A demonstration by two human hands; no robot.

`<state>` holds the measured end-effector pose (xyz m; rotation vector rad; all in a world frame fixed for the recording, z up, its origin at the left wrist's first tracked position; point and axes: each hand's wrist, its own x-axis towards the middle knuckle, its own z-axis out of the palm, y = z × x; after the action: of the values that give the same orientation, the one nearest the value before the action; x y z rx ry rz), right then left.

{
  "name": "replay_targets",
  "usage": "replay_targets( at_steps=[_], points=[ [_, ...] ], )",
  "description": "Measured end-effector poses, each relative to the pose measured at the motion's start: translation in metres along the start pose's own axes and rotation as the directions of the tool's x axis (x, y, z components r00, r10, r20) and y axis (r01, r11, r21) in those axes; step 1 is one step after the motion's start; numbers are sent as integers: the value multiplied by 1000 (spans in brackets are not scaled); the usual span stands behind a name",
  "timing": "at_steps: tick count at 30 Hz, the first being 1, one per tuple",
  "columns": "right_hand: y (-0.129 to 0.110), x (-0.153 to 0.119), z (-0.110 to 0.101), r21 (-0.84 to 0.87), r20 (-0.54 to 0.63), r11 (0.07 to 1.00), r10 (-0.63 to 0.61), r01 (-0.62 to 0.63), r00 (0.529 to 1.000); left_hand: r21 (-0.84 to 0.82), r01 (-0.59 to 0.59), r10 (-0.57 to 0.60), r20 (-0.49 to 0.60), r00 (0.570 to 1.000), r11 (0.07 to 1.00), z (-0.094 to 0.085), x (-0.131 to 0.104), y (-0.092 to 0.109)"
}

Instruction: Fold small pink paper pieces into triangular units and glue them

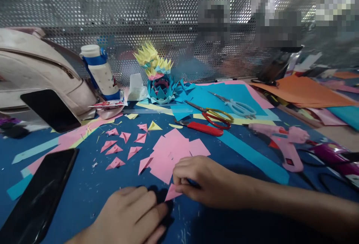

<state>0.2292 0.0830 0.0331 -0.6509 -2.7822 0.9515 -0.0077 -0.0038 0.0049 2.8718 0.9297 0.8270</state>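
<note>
My right hand (206, 180) is closed, thumb and fingers pinching a small pink folded paper triangle (172, 192) on the blue table. My left hand (134, 214) rests palm down nearby, fingers loosely extended and holding nothing visible; its fingertips are just left of the triangle. Beyond both hands lies an overlapping pile of pink paper squares (171, 150). One pink folded piece (145, 164) touches its left edge. Several pink folded triangles (115, 163) are scattered to the left, near one yellow folded triangle (154, 126).
A red cutter (204, 128), red-yellow scissors (214, 117) and light-blue scissors (238, 106) lie behind the pile. At right is a pink glue gun (283, 141) with a cord. Two phones (42, 195) (50, 110), a bottle (102, 72) and a paper model (159, 83) stand around.
</note>
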Motion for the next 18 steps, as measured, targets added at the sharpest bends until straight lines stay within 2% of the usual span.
replay_targets(
  at_steps=[3,9,18],
  points=[
    [-2,0,2,-89,22,996,15,-13,1000,180,-90,81,53,995,980,1,2,1],
    [-12,2,2,-267,2,962,65,-62,998,157,-86,69,110,991,984,9,3,-2],
    [0,2,10,-258,-31,966,-10,2,999,133,-91,75,117,990,987,11,1,-4]
  ],
)
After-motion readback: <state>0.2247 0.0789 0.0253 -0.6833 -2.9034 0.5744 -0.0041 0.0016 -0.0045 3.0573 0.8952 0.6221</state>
